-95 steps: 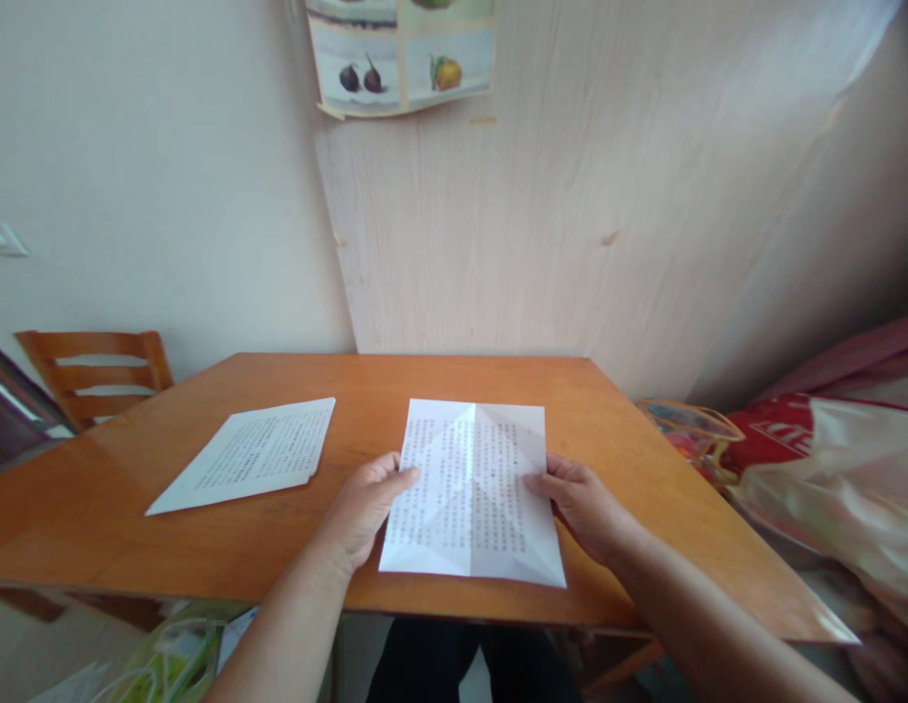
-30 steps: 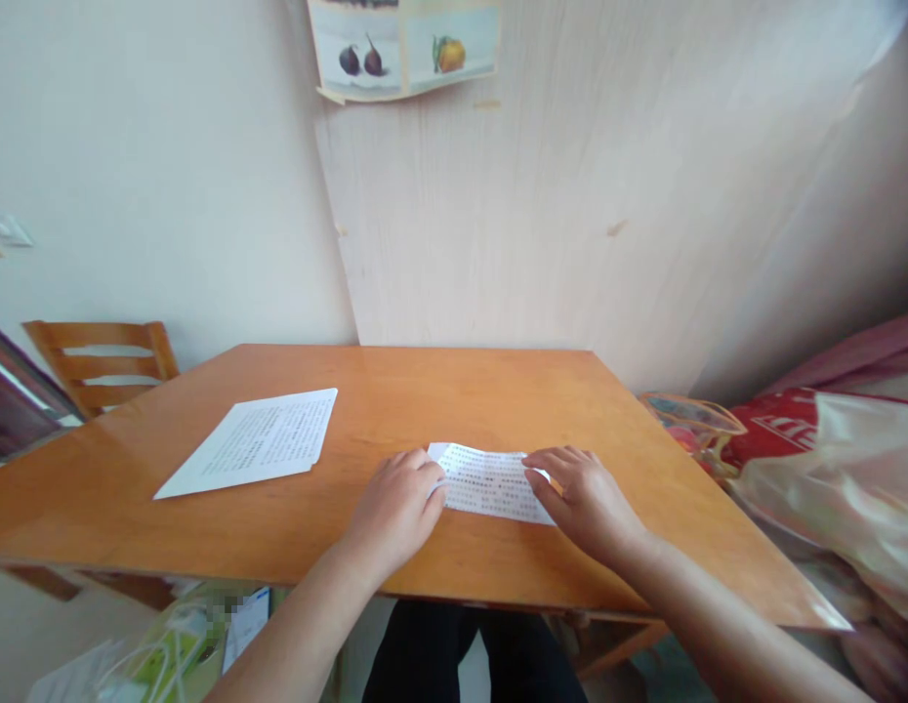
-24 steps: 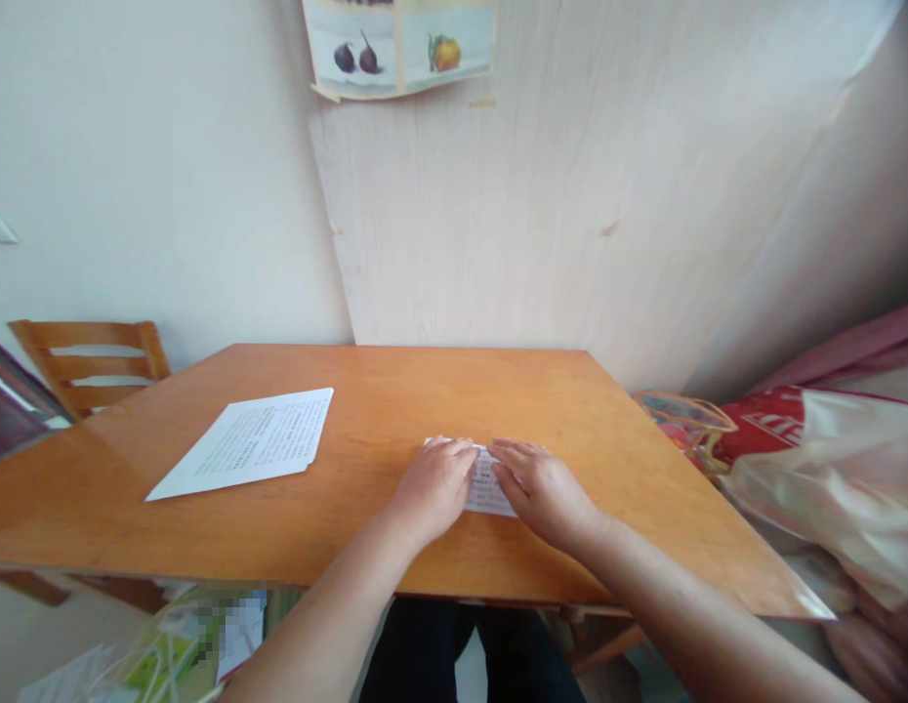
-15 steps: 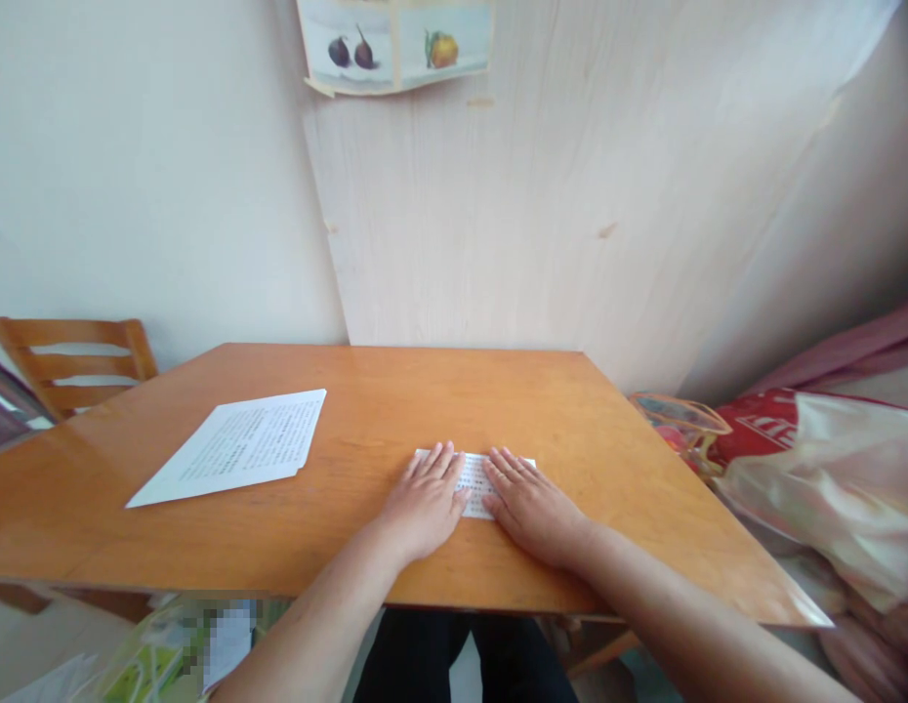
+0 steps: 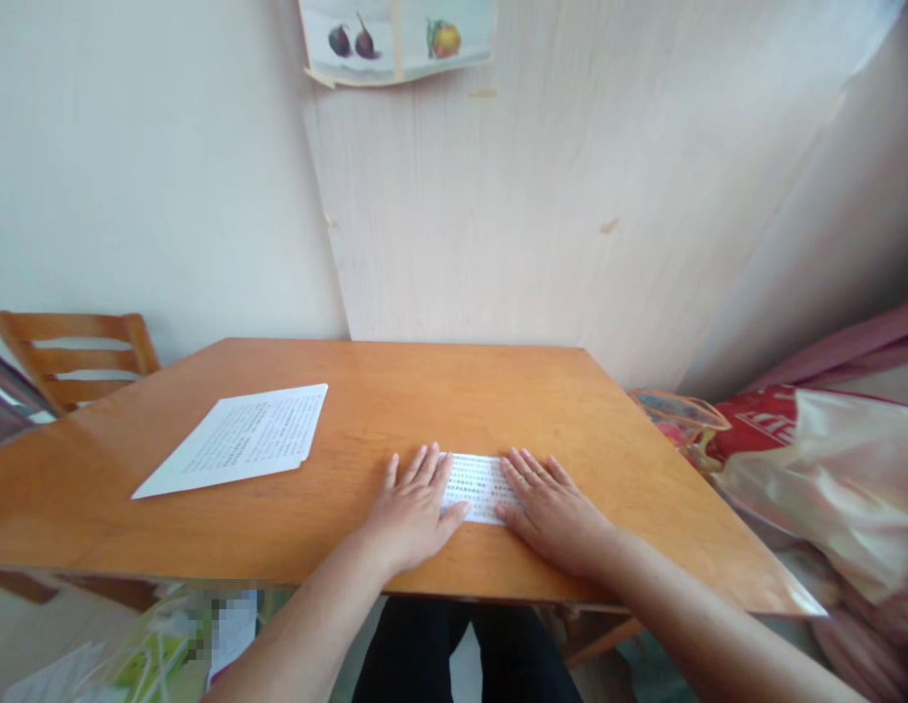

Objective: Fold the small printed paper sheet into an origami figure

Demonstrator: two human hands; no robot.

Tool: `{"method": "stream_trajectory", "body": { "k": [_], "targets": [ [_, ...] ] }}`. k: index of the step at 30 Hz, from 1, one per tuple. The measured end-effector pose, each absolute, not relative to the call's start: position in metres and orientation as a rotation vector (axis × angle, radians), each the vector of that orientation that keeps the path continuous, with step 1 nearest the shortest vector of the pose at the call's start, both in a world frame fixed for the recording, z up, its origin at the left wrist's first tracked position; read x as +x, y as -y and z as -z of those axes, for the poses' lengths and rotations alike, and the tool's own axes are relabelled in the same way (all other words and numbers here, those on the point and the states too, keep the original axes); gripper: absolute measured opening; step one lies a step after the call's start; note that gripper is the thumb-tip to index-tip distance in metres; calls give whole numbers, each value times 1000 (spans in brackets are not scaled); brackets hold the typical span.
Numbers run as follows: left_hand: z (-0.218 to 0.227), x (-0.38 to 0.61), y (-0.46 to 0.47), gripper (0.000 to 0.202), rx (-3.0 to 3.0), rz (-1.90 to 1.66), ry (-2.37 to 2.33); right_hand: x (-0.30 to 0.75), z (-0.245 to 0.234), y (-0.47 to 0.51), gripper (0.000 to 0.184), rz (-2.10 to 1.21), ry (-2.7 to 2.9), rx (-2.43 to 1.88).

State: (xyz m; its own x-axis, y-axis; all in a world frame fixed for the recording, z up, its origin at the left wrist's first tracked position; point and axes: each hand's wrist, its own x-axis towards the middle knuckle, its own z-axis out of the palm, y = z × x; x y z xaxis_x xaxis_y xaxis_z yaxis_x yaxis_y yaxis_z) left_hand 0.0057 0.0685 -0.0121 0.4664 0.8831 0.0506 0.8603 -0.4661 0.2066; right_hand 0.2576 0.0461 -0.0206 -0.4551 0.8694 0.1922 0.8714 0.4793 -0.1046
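A printed sheet folded into a narrow strip (image 5: 477, 485) lies on the orange wooden table (image 5: 454, 400), near its front edge. My left hand (image 5: 410, 508) lies flat with fingers spread over the strip's left end. My right hand (image 5: 553, 510) lies flat, fingers stretched out, over its right end. Only the middle part of the strip shows between the two hands. Neither hand holds anything.
A second printed sheet (image 5: 240, 451) lies flat on the table's left half. A wooden chair (image 5: 69, 351) stands at the far left. Plastic bags (image 5: 805, 469) are piled right of the table. A fruit poster (image 5: 395, 34) hangs on the wall.
The sheet was folded from full size into a narrow strip. In the last half second both hands slid apart along it, uncovering its middle.
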Motion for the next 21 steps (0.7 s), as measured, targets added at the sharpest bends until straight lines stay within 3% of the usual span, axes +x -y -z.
{"method": "stream_trajectory", "body": {
  "k": [6, 13, 21],
  "targets": [
    [-1, 4, -45, 68, 2536, -259, -1496, 258, 15, -20, 65, -54, 2501, -1548],
    [-8, 2, -28, 35, 2547, -647, -1277, 275, 6, 1, 67, -116, 2453, -1393],
    [-4, 0, -21, 21, 2548, -666, -1200, 280, 4, 21, 63, -166, 2479, -1393]
  ]
}}
